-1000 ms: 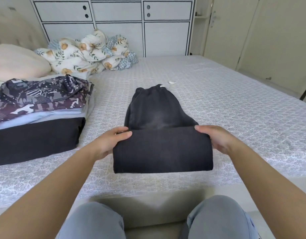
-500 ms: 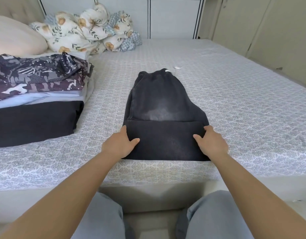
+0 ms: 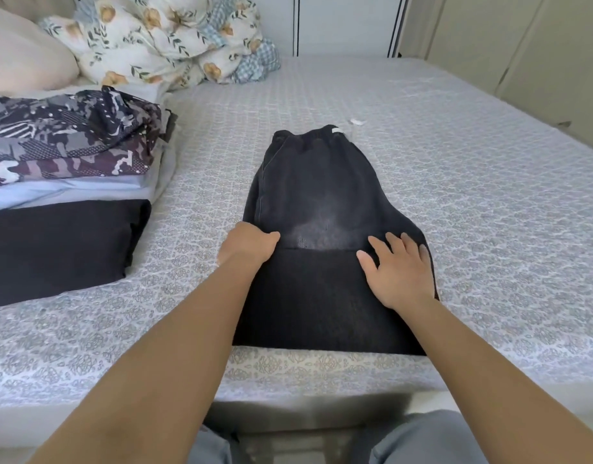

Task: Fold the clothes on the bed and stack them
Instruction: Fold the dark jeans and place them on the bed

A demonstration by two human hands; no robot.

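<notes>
Soft, even daylight fills the room, leaving the patterned bedspread (image 3: 472,202) bright and the pale wardrobe doors (image 3: 522,45) slightly washed out, with no hard glare anywhere. Shadows are faint: a dim band lies under the near edge of the mattress, and the dark folded trousers (image 3: 318,195) and the black garment (image 3: 60,242) at the bottom of the stack swallow nearly all detail. The wide lens bows the bed's edges and stretches the forearms at the bottom of the picture, where detail turns soft and smeared.
</notes>
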